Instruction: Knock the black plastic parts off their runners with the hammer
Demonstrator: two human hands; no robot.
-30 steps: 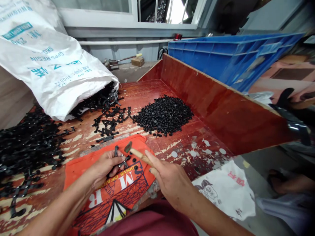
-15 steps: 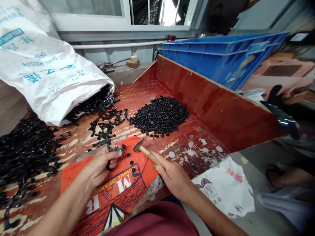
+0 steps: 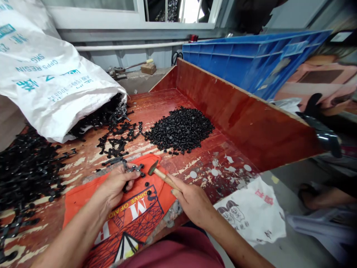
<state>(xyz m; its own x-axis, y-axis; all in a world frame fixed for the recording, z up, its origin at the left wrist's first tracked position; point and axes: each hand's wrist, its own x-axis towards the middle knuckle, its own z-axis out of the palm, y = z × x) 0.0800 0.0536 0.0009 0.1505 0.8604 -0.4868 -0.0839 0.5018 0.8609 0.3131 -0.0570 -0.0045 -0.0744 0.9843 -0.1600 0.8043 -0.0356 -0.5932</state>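
Note:
My left hand (image 3: 118, 181) pinches a black branched plastic part (image 3: 135, 168) with round ends, above an orange printed cloth (image 3: 134, 208). In my right hand (image 3: 192, 201) is the wooden handle of a small hammer (image 3: 164, 177); its head is just right of the plastic part, apart from it. A few small round black pieces (image 3: 147, 184) lie on the cloth below the part. Farther back, a heap of small black plastic pieces (image 3: 181, 130) rests on the red board. Several black branched parts (image 3: 117, 145) lie loose behind my left hand.
A white resin sack (image 3: 61, 85) spills black parts at the left, beside a large pile (image 3: 30, 167). A red wooden side board (image 3: 237, 108) rises on the right, with a blue crate (image 3: 223, 63) behind it. A white printed bag (image 3: 253, 216) lies lower right.
The whole view has shifted slightly. My left hand still grips the branched part, and the hammer head now sits a little nearer to it.

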